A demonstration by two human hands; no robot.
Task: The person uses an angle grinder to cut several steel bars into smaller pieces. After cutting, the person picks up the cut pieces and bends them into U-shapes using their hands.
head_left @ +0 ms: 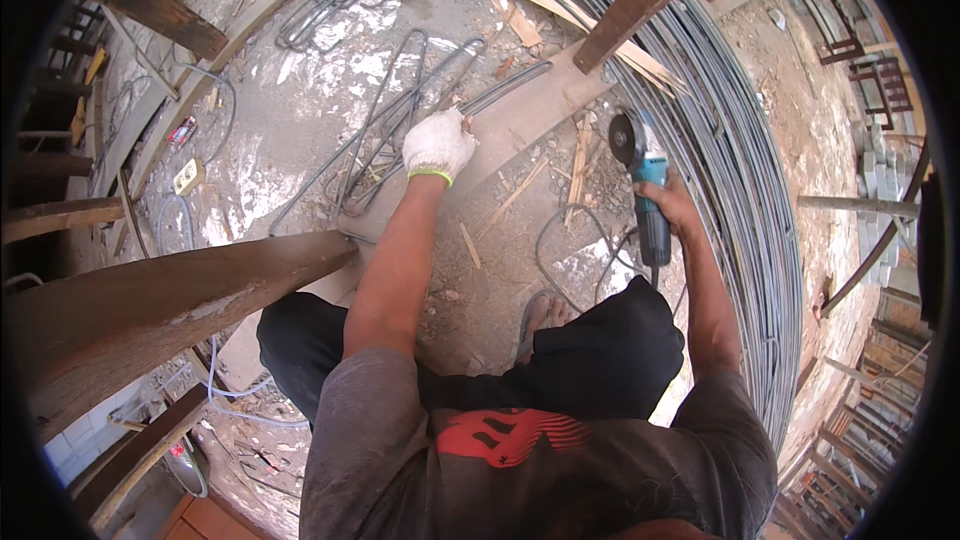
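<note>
Counted from the middle of the view, a blue-and-black angle grinder (653, 168) was held between two and three o'clock, its body wrapped by the bare fingers of the right hand (668, 202). Beyond its outer side, room was bounded by a curving bundle of steel rods (722, 140), laid from one round to four o'clock. At eleven o'clock, bent bars (508, 89) were gripped by the curled fingers of the gloved left hand (438, 143) above a plank (545, 120); the glove was well apart from the grinder's disc (625, 140). The floor between was broken up by wood splinters (580, 160) and, toward three, a looped cable (572, 207). The plank's ends were crowded by timbers at one (655, 0) and nine o'clock (180, 300).
</note>
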